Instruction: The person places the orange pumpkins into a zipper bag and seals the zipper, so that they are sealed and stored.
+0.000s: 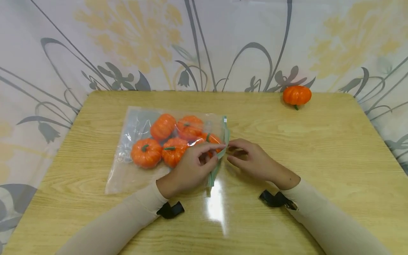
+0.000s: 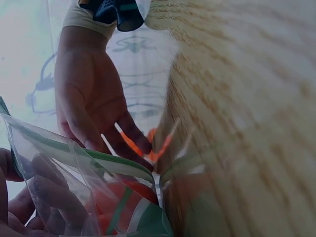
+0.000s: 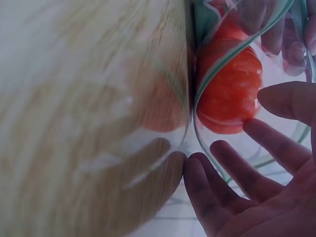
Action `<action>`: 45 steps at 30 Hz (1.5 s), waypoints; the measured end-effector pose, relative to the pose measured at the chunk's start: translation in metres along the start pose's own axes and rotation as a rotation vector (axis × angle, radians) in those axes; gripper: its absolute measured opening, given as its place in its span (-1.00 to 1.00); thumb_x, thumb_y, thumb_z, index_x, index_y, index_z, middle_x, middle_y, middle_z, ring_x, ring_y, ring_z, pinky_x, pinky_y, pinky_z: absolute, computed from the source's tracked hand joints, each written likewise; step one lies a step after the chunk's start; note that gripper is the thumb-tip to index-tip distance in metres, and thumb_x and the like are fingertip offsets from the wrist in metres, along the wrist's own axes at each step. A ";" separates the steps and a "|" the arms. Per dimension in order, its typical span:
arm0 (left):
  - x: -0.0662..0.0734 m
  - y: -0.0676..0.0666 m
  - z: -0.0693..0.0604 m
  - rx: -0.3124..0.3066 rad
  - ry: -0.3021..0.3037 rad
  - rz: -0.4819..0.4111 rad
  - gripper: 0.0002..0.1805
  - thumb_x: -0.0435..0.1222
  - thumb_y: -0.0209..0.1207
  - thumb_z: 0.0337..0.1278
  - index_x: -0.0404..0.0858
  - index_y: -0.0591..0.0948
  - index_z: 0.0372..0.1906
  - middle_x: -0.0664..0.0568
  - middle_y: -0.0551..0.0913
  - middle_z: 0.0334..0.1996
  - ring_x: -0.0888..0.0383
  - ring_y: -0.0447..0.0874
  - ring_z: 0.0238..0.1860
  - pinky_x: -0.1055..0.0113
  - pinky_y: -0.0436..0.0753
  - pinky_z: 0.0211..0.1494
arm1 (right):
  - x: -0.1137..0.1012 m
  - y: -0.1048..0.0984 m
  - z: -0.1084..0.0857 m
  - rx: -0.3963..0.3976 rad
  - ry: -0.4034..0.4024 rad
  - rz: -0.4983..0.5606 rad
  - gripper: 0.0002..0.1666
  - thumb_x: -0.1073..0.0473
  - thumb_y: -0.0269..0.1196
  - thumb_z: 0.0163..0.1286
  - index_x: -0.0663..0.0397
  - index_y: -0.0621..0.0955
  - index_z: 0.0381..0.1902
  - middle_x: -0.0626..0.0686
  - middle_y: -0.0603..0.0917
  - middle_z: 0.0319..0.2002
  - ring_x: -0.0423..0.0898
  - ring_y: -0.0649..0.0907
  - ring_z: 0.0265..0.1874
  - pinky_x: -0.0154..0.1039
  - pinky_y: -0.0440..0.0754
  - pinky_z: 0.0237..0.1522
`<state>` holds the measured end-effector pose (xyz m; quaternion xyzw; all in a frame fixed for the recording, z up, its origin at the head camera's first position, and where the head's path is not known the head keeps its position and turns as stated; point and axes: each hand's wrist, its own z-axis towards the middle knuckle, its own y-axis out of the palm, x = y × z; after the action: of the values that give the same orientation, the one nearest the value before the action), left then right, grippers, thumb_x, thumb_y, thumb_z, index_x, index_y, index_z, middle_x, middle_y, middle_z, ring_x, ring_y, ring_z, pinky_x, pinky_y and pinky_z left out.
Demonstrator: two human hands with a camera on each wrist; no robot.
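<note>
A clear bag [image 1: 122, 173] with a green zip edge lies on the table, several orange pumpkins [image 1: 146, 153] inside it. The left hand [image 1: 194, 163] pinches the bag's edge between thumb and fingers, near the mouth. Just right of the mouth is the right hand [image 1: 251, 159], its fingers loosely bent and spread at the edge. In the right wrist view those fingers [image 3: 237, 168] are apart beside the mouth, close to a pumpkin [image 3: 229, 89] in the bag. The left wrist view has the green zip edge [image 2: 113, 163] standing up in front of the right hand [image 2: 94, 94].
One more orange pumpkin [image 1: 297, 95] lies outside the bag at the back right edge of the wooden table [image 1: 318, 141]. A flowered cloth [image 1: 223, 42] hangs behind the table. Black straps [image 1: 171, 210] are around both wrists.
</note>
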<state>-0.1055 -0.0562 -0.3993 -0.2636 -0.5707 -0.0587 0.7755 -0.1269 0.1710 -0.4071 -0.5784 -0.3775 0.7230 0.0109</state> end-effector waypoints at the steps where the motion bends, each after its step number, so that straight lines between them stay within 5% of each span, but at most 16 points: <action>1: 0.000 0.000 0.000 0.000 -0.001 0.000 -0.62 -0.42 0.10 0.32 -0.25 0.63 0.20 0.00 0.61 -0.26 0.21 0.50 -0.40 0.46 0.55 -0.33 | 0.000 -0.001 0.001 -0.002 0.003 -0.004 -0.60 0.30 0.24 0.42 0.20 0.58 0.20 0.18 0.61 0.17 0.13 0.63 0.15 -0.03 0.68 0.10; 23: 0.000 -0.001 0.000 -0.012 -0.012 0.020 -0.62 -0.41 0.11 0.34 -0.22 0.63 0.21 0.01 0.62 -0.26 0.22 0.51 -0.39 0.45 0.56 -0.32 | 0.003 -0.010 0.001 0.019 0.030 -0.067 -0.61 0.32 0.24 0.42 0.20 0.58 0.19 0.16 0.62 0.16 0.10 0.65 0.11 -0.03 0.69 0.07; 33: -0.002 -0.001 0.001 -0.011 0.004 0.036 -0.62 -0.41 0.11 0.34 -0.21 0.64 0.20 0.02 0.62 -0.28 0.24 0.50 -0.41 0.45 0.55 -0.35 | 0.007 -0.015 0.002 0.089 -0.043 -0.094 -0.64 0.38 0.26 0.37 0.24 0.62 0.12 0.18 0.64 0.11 0.14 0.64 0.10 0.00 0.70 0.04; 45: -0.002 -0.002 0.002 -0.009 -0.002 0.035 -0.62 -0.42 0.11 0.33 -0.23 0.64 0.20 0.01 0.62 -0.27 0.24 0.50 -0.42 0.45 0.56 -0.35 | 0.007 -0.028 0.005 0.179 -0.019 -0.280 -0.55 0.34 0.29 0.35 0.24 0.57 0.20 0.20 0.57 0.19 0.18 0.57 0.16 0.15 0.64 0.08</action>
<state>-0.1083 -0.0575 -0.4006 -0.2770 -0.5665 -0.0477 0.7746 -0.1453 0.1915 -0.3974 -0.5099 -0.3888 0.7506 0.1595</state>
